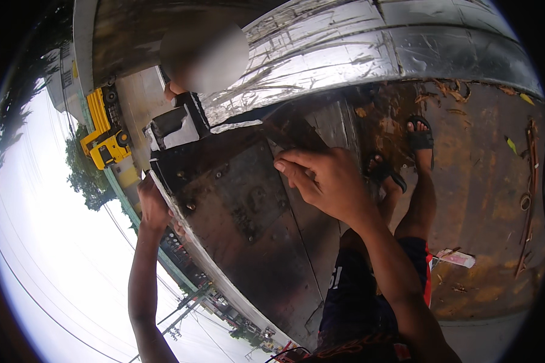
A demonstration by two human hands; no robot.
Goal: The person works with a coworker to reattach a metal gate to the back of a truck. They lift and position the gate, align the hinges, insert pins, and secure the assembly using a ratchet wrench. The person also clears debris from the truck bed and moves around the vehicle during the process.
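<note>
My left hand [154,202] is wrapped over the pale rim [207,259] of a dark metal side panel [236,199], with fingertips showing on its inner side. Bolt heads dot this panel. My right hand [327,181] is in front of the panel, thumb and forefinger pressed together; whatever may be between them is too small or hidden to make out. Just beyond its knuckles is a dark flat piece [293,128], and I cannot tell whether the hand touches it. At the panel's far corner sits a black and pale blocky metal part [175,127].
Behind runs a shiny, scratched silver sheet [327,51]. Another person [204,57], mostly blurred, is near the far corner. My sandalled feet [419,136] stand on a rusty metal floor [466,199] with dry leaves and a long stick [530,199]. Outside is a yellow truck [107,133].
</note>
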